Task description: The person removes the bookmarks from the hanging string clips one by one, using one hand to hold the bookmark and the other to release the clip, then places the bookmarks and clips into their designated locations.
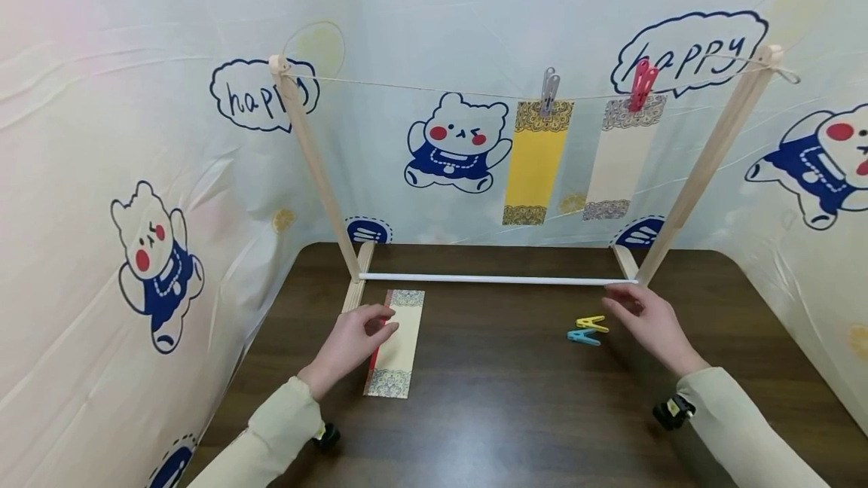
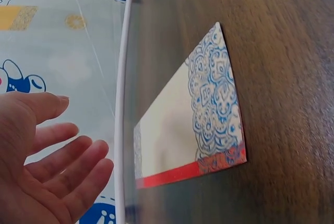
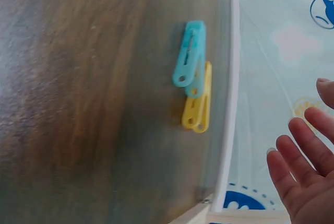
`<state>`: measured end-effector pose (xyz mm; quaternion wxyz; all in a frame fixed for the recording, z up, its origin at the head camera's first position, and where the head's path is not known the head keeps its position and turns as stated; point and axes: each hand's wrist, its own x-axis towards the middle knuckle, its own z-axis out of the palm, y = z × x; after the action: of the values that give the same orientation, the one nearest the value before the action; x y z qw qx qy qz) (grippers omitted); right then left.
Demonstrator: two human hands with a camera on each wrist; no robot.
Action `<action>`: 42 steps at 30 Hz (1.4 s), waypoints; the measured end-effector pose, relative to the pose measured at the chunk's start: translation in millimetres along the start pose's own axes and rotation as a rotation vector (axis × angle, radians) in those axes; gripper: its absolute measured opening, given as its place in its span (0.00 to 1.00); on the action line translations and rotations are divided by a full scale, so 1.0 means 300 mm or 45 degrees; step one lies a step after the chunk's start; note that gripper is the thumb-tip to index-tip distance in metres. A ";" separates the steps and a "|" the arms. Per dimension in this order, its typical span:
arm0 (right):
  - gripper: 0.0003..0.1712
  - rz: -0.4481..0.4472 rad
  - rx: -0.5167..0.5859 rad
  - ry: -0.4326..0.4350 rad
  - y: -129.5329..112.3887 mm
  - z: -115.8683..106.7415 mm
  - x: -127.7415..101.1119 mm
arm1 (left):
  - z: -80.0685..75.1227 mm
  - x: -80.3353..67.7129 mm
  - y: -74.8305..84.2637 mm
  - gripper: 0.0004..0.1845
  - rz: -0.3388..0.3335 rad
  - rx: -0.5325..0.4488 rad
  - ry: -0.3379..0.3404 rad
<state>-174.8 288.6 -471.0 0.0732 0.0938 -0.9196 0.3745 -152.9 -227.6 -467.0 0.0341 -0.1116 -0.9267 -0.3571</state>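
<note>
My left hand (image 1: 354, 341) hovers by the cream paper strips with patterned ends (image 1: 401, 337), its fingers loosely bent and holding nothing. A red edge shows from under the cream strip in the left wrist view. On the right, my right hand (image 1: 644, 318) is held over the table near the rack's right foot, empty, with relaxed fingers. To its left lie a yellow clothespin (image 1: 592, 324) and a blue clothespin (image 1: 584, 337), close together. On the string, a grey clothespin (image 1: 550, 93) holds a yellow strip (image 1: 536, 164) and a red clothespin (image 1: 643, 86) holds a pale strip (image 1: 622, 160).
A wooden rack has a left post (image 1: 315, 164) and a right post (image 1: 712, 160), with a string (image 1: 407, 87) tied between their tops. A white rod (image 1: 495, 279) joins them low down. The brown table (image 1: 488, 398) meets a printed curtain (image 1: 203, 6) at the back and sides.
</note>
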 end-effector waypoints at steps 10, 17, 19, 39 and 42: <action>0.22 -0.083 -0.016 0.038 -0.080 -0.018 0.011 | 0.018 0.019 0.029 0.10 0.041 -0.044 -0.006; 0.21 -0.156 -0.019 0.063 -0.122 -0.025 0.015 | 0.026 0.033 0.046 0.14 0.080 -0.074 -0.024; 0.21 -0.181 -0.008 0.073 -0.138 -0.027 0.014 | 0.028 0.037 0.053 0.15 0.092 -0.093 -0.030; 0.18 -0.342 0.027 0.146 -0.249 -0.064 0.037 | 0.063 0.108 0.123 0.13 0.186 -0.089 -0.047; 0.18 -0.382 0.008 0.167 -0.265 -0.071 0.043 | 0.068 0.117 0.137 0.12 0.199 -0.100 -0.056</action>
<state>-167.9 246.2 -399.6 0.1878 0.2055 -0.8874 0.3675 -177.2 -178.1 -450.3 0.0370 -0.1928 -0.9011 -0.3867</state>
